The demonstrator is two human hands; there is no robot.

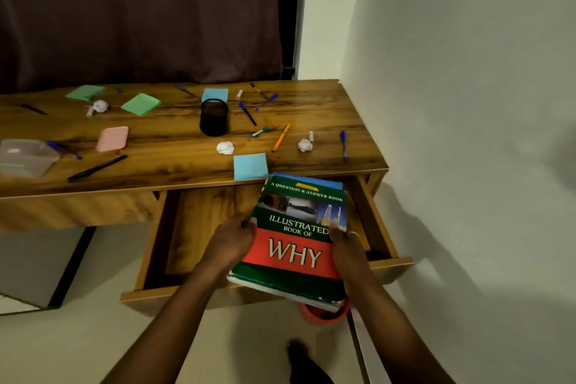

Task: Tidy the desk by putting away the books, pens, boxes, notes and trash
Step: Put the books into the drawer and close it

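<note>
Head view. I had both hands on the books [296,237]. My left hand [232,240] gripped the left edge with the thumb over the cover. My right hand [346,246] clasped the right edge the same way. The stack had a green-and-red cover on top and at least one more book beneath. It hung over the right half of the open drawer [199,221]. Its far end reached the front edge of the desk [174,146] and its near end stuck out past the drawer's front wall.

- My judgement for the step: feed the far end in first, then lay the stack flat. Keep both grips even so the lower book cannot slide out, and draw the fingers clear last.
- Edges: a blue note pad [250,166] overhung the desk edge just beside the stack's far corner and looked easy to knock off.
- The drawer's right wall ran close to my right hand, so there was little slack there.
- The drawer's left half showed bare floor, so shifting the stack left looked safe.
- A red bin [324,316] stood on the floor under the near corner.
- Pens, notes and paper balls lay scattered on the desk.
</note>
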